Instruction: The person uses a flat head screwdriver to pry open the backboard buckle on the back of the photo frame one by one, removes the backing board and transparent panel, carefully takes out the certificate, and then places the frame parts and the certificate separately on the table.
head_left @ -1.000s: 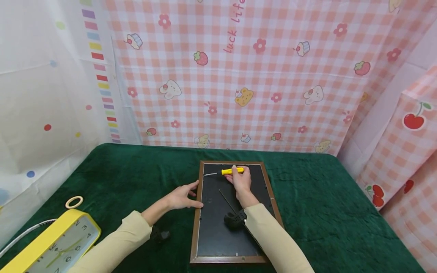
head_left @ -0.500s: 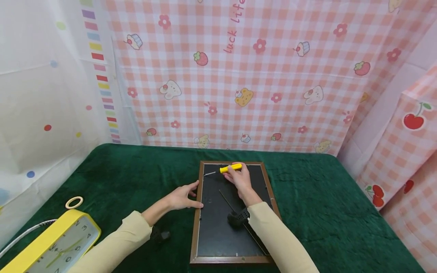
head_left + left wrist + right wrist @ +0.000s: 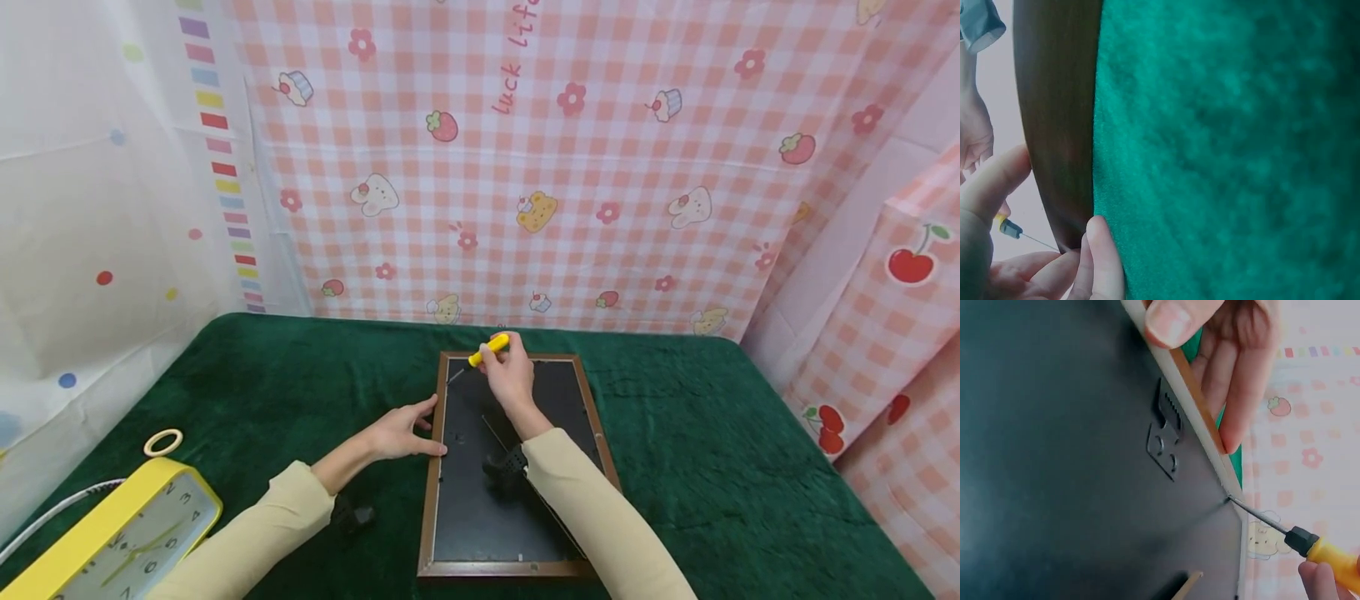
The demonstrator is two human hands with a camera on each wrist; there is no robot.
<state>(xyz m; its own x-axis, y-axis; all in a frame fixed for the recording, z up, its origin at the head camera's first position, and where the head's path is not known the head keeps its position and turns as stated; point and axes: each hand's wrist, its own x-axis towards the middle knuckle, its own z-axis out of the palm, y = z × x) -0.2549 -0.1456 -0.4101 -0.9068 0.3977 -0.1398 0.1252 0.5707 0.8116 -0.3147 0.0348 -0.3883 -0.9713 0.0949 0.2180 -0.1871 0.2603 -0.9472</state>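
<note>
A picture frame (image 3: 428, 517) lies back side up, its black backing board (image 3: 480, 517) set inside a brown rim. My right hand (image 3: 512, 379) grips the yellow handle of a screwdriver (image 3: 489, 350). In the right wrist view, the tip of the screwdriver (image 3: 1260, 515) touches the rim's inner edge near a corner, its handle raised. My left hand (image 3: 397, 433) holds the frame's left side: the thumb (image 3: 1169, 324) lies on the rim and the other fingers are along the outer side. In the left wrist view, those fingers (image 3: 1105, 256) touch the brown side.
A sawtooth hanger (image 3: 1169, 412) sits on the backing near the left rim. At the lower left of the green cloth (image 3: 315, 375) stand a yellow clock (image 3: 97, 525) with a white cable (image 3: 56, 508) and a pale ring (image 3: 162, 442). A checked curtain (image 3: 465, 167) hangs behind.
My right hand has moved left and away from me, tilting the screwdriver steeper with its handle higher. The tip stays by the left rim. My left hand has kept its place.
</note>
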